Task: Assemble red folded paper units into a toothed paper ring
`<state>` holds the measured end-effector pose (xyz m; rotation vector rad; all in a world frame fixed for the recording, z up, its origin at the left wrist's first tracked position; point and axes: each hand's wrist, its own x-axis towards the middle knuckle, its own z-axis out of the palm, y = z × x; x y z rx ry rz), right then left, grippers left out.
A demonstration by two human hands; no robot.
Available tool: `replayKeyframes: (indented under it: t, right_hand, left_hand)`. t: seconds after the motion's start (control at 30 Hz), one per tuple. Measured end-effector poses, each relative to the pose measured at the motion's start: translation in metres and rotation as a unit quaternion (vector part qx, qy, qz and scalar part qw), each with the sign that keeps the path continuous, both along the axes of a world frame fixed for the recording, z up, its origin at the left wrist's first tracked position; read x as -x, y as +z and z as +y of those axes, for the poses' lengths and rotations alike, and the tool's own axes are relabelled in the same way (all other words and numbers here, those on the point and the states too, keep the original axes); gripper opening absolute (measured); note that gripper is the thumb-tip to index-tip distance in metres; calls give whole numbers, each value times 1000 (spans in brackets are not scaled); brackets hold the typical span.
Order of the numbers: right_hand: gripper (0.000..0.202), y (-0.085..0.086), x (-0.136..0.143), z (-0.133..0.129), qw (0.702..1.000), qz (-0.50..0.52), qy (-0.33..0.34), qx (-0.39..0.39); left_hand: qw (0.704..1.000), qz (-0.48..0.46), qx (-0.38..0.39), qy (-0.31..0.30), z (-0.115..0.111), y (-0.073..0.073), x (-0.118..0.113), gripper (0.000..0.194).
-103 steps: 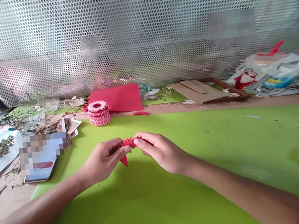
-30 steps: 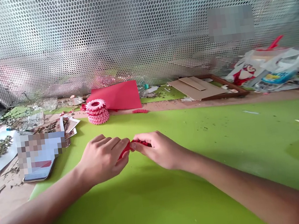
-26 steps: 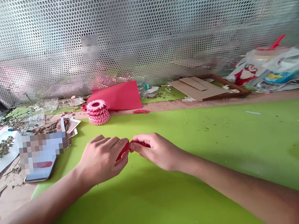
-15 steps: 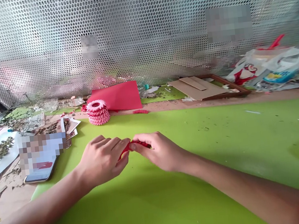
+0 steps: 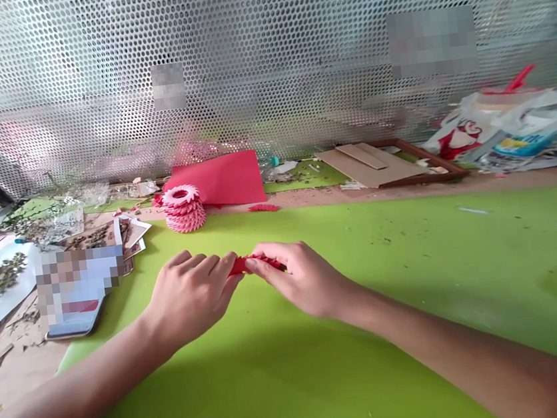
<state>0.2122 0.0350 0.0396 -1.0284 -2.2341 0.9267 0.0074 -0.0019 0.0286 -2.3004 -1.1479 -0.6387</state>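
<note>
A red folded-paper strip [image 5: 239,265] with a toothed edge stretches between my two hands above the green mat [image 5: 277,370]. My left hand [image 5: 192,292] is closed on its left end, fingers curled over it. On the other end, my right hand [image 5: 303,276] pinches it between thumb and fingers; part of the strip is hidden in each grip. Behind my left hand stands a pink and red ring-shaped stack of folded paper [image 5: 184,209]. A short red toothed strip [image 5: 263,208] lies at the mat's far edge, apart from my hands.
Red paper sheet [image 5: 225,178] leans behind the stack. A phone [image 5: 82,312], photos and dried plants lie on the left. Cardboard [image 5: 374,166] on a wooden frame and plastic bags [image 5: 511,135] sit at the back right. A perforated metal panel [image 5: 282,61] closes off the back.
My hands have moved slightly apart, so more of the red strip shows between them. Both hands still hold it. The view has shifted a little.
</note>
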Motion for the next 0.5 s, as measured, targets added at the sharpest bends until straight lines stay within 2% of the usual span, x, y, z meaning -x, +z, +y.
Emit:
replayKeyframes:
  t: [0.33, 0.5]
  right_hand:
    - [36, 0, -1, 2, 999, -32, 9, 16]
    - [37, 0, -1, 1, 999, -25, 14, 21]
  left_hand:
    - [1000, -6, -14, -21, 1, 0, 0, 20]
    - [1000, -6, 13, -7, 1, 1, 0, 21]
